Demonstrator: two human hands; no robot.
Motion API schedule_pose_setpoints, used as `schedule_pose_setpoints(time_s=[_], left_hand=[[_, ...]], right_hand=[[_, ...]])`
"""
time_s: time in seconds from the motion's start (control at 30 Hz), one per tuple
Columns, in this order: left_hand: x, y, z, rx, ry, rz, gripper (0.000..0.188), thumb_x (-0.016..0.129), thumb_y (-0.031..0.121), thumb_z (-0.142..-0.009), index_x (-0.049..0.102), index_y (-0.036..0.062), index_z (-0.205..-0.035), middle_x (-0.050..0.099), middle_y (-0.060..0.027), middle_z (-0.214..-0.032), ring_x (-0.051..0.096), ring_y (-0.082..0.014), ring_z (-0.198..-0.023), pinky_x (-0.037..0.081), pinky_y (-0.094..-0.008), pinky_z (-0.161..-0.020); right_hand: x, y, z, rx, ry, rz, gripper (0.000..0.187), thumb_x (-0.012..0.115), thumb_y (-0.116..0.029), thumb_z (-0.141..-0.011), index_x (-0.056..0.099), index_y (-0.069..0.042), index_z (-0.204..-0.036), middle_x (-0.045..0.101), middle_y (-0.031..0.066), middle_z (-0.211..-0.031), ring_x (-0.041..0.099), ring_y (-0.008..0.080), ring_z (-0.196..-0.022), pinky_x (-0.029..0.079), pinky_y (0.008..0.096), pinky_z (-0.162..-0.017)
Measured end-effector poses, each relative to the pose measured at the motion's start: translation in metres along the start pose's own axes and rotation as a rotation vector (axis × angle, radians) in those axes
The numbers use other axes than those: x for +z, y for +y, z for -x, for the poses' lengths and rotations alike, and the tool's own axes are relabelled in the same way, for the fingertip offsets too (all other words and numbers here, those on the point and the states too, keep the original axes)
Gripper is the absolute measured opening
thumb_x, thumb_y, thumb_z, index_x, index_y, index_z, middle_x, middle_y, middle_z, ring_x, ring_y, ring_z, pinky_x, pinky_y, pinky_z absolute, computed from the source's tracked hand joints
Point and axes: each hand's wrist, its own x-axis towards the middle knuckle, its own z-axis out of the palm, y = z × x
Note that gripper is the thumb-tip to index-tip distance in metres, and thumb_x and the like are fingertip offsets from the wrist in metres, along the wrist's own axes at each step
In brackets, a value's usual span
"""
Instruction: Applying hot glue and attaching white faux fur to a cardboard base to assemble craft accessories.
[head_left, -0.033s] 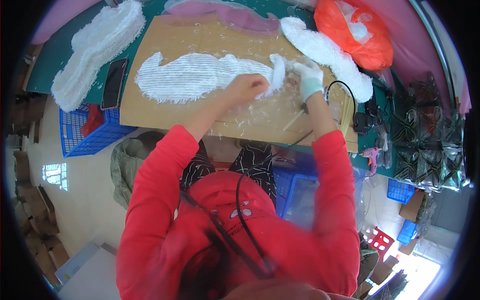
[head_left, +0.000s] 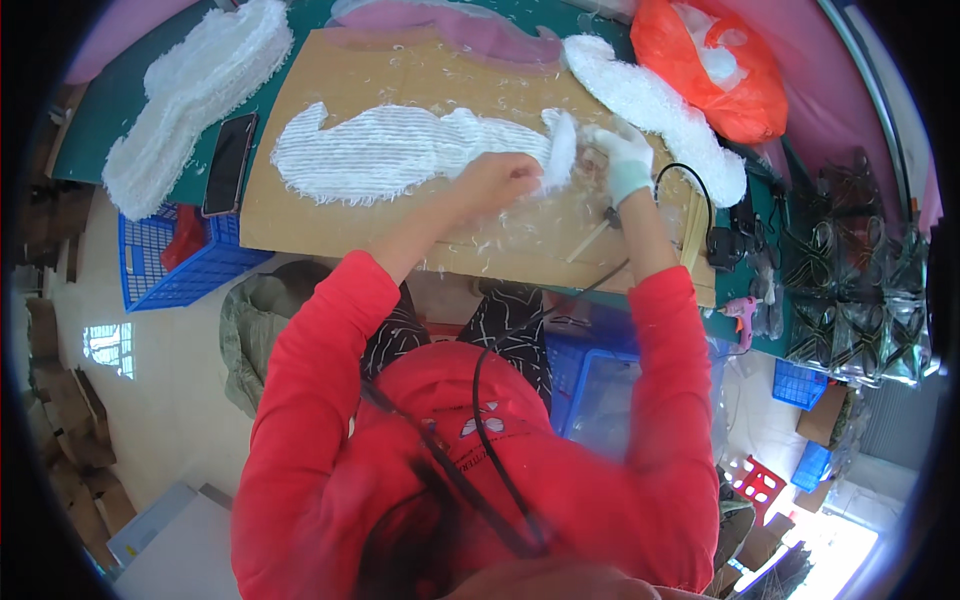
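A white, ribbed piece with fringed edges (head_left: 370, 155) lies flat on a cardboard sheet (head_left: 350, 70), one end curling upward at the left. Across its right end stands a fluffy white strip (head_left: 563, 150). My bare left hand (head_left: 497, 180) is closed, its fingertips at the lower end of that strip. To the right of the strip, my right hand (head_left: 625, 160) wears a white glove. Its fingers are bent and blurred around something I cannot make out, beside loose fibres. White bits of fringe are scattered over the cardboard.
Fluffy white pieces (head_left: 200, 95) lie far left beside a phone (head_left: 230, 165), another (head_left: 660, 115) lies right. A red plastic bag (head_left: 755, 100), a pink glue gun (head_left: 741, 312) and a black cable (head_left: 590, 290) are on the right. A blue basket (head_left: 150, 265) stands below the table.
The fluffy strip's upper part has shifted slightly to the right. My right hand has moved a little right and down; my left hand has moved slightly right.
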Motion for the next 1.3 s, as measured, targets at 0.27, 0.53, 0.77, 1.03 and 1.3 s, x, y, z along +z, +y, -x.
schedule_pose_setpoints(time_s=[0.27, 0.53, 0.77, 1.03, 1.3], left_hand=[[0.003, 0.009, 0.014, 0.455, -0.007, -0.442, 0.022, 0.061, 0.021, -0.078, 0.062, 0.0055, -0.094, 0.061, -0.0110, -0.094, 0.056, -0.0274, -0.091, 0.045, -0.0350, -0.076], [-0.093, 0.004, 0.069, 0.165, 0.685, -0.454, 0.027, 0.067, 0.020, -0.074, 0.061, 0.0036, -0.094, 0.060, -0.0129, -0.095, 0.056, -0.0277, -0.092, 0.044, -0.0316, -0.079], [-0.213, -0.031, 0.145, -0.608, 0.811, -0.644, 0.038, 0.069, 0.032, -0.069, 0.063, 0.0037, -0.093, 0.056, -0.0170, -0.103, 0.052, -0.0317, -0.100, 0.040, -0.0402, -0.087], [-0.195, -0.049, 0.135, -0.444, 0.931, -0.877, 0.028, 0.068, 0.033, -0.068, 0.068, 0.0101, -0.083, 0.057, -0.0107, -0.106, 0.053, -0.0296, -0.099, 0.043, -0.0405, -0.083], [-0.187, -0.040, 0.125, -0.376, 0.962, -0.713, 0.026, 0.066, 0.028, -0.071, 0.066, 0.0032, -0.077, 0.064, -0.0140, -0.077, 0.061, -0.0276, -0.072, 0.046, -0.0350, -0.065]], right_hand=[[0.005, -0.013, 0.006, 0.226, -0.085, -0.034, 0.046, 0.064, -0.019, -0.075, 0.049, 0.004, -0.112, 0.059, 0.0119, -0.097, 0.061, 0.0229, -0.082, 0.051, 0.0337, -0.064], [0.012, 0.004, -0.025, 0.005, -0.197, 0.850, 0.043, 0.074, -0.025, -0.060, 0.063, -0.001, -0.094, 0.064, 0.0114, -0.092, 0.060, 0.0166, -0.077, 0.047, 0.0278, -0.074], [0.001, -0.001, -0.009, -0.047, -0.087, 0.750, 0.030, 0.070, -0.020, -0.061, 0.066, -0.002, -0.086, 0.064, 0.0078, -0.074, 0.059, 0.0145, -0.069, 0.046, 0.0268, -0.066], [-0.039, 0.004, -0.017, -0.193, 0.049, 0.823, 0.033, 0.069, -0.024, -0.064, 0.065, 0.000, -0.086, 0.062, 0.0064, -0.068, 0.057, 0.0143, -0.058, 0.046, 0.0290, -0.054], [-0.029, -0.006, -0.006, -0.145, 0.015, 1.055, 0.034, 0.069, -0.025, -0.068, 0.064, -0.001, -0.091, 0.065, 0.0069, -0.077, 0.058, 0.0140, -0.067, 0.046, 0.0280, -0.063]])
